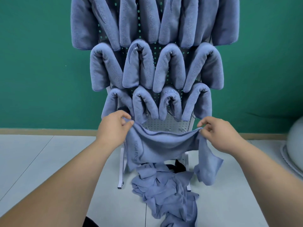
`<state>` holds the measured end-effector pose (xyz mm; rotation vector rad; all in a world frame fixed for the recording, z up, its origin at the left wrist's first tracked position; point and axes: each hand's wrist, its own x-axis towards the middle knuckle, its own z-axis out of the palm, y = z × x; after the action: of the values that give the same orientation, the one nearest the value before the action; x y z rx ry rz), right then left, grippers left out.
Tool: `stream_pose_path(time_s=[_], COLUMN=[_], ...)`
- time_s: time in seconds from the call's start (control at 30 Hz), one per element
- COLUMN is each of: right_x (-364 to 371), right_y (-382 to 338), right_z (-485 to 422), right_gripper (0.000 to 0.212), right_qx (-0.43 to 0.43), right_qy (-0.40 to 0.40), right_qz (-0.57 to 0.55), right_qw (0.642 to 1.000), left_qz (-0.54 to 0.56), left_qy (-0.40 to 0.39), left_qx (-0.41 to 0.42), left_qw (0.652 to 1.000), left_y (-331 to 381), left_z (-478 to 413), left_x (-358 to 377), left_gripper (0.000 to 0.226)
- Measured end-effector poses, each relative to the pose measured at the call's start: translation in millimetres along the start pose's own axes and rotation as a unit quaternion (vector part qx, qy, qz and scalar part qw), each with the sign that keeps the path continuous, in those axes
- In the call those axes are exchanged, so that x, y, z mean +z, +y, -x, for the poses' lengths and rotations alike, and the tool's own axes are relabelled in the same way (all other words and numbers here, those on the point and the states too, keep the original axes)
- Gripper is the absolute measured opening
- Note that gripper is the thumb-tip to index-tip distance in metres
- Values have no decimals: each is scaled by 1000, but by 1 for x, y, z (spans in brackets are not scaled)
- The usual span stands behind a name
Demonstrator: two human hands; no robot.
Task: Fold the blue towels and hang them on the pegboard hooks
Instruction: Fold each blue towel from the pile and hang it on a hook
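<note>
The fingers [127, 122] of the left hand [114, 128] pinched one top corner of a blue towel [160, 145], thumb and forefinger closed on the cloth, and the fingers of the right hand [218, 135] pinched the other corner in the same way. The soft, fleecy fabric sagged between them in a shallow curve, with dark lettering down its left edge and a loose flap hanging at the right. It hung in front of the bare, perforated lower part of the white pegboard [165, 124], above a crumpled pile of towels [165, 190] on the floor [49, 161]. Higher on the board, folded towels [139, 68] hung in three rows of plump arches. The floor was pale grey tile, the wall [32, 63] behind deep green with a tan baseboard [49, 131], and a grey rounded object [295, 145] showed at the right edge
</note>
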<state>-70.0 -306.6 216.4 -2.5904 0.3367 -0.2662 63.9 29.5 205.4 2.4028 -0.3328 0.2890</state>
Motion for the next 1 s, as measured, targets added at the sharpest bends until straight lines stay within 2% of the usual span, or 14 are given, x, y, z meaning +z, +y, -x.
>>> stream_pose_path(time_s=[0.1, 0.2, 0.3, 0.43, 0.53, 0.73, 0.83, 1.0], right_x=[8, 18, 27, 33, 33, 28, 22, 16], right_y=[-20, -47, -65, -68, -64, -48, -37, -18], right_z=[3, 10, 16, 19, 16, 12, 10, 6], right_gripper=[16, 13, 12, 11, 12, 15, 13, 9], right_qx=[-46, -90, -120, -114, -103, -89, -91, -77], right_qy=[16, 9, -4, 4, -2, -96, -125, -141], right_qz=[-46, -111, -128, -113, -107, -64, -37, 63], right_qw=[998, 990, 984, 987, 989, 989, 987, 985], left_qz=[70, 148, 165, 123, 131, 227, 262, 328], left_qy=[-94, -181, -224, -202, -183, -129, -111, -26], left_qx=[37, 81, 100, 88, 84, 39, 6, -62], left_qw=[992, 969, 955, 968, 971, 964, 959, 942], left_y=[20, 49, 68, 73, 70, 61, 48, 34], left_z=[9, 27, 40, 44, 42, 25, 20, 9], left_x=[12, 27, 45, 53, 48, 25, 15, -2], left_gripper=[18, 29, 29, 9, 8, 8, 8, 8])
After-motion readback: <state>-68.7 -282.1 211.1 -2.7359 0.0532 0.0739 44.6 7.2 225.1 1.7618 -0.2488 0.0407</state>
